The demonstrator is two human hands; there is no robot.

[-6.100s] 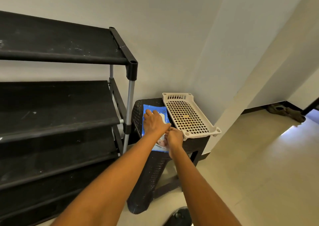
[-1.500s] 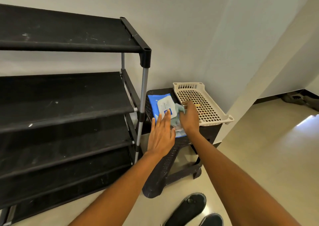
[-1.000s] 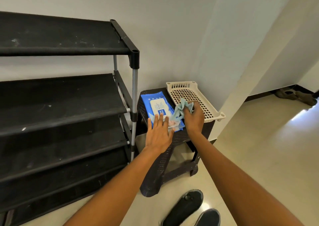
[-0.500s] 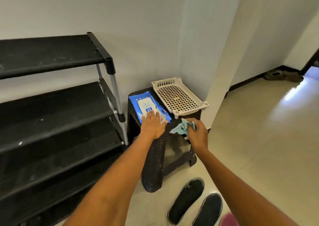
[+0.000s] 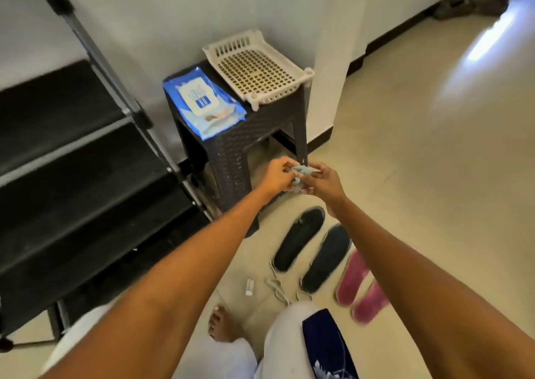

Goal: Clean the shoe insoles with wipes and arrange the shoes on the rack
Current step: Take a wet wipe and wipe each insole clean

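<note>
Item 1, wipe point(image 5: 298, 173): a small pale blue crumpled wipe, held in front of me between both hands, above the floor and in front of the stool's near leg.

Item 2, left hand point(image 5: 276, 177): I see its fingers curled in on the wipe from the left; the grip is tight, pinching the cloth.

Item 3, right hand point(image 5: 322, 180): fingers curled, pinching the same wipe from the right. The 2 hands nearly touch.

Item 4, wipes pack point(image 5: 202, 102): blue with a white flap, lying flat on the left half of the stool point(image 5: 246, 135), its near end hanging a little over the edge.

Item 5, basket point(image 5: 256, 70): cream, perforated, shallow, on the right half of the stool, just beside the pack.

Item 6, 2 dark insoles point(image 5: 299, 238), side by side on the floor point(image 5: 419, 176) below my hands.

Item 7, 2 pink insoles point(image 5: 351, 279), just right of the dark ones, blurred.

Item 8, rack point(image 5: 72, 153): black shelves, left of the stool.

Item 9, laces point(image 5: 276, 284) and a small white object point(image 5: 249, 287) on the floor near the insoles; I cannot tell what the object is.
</note>
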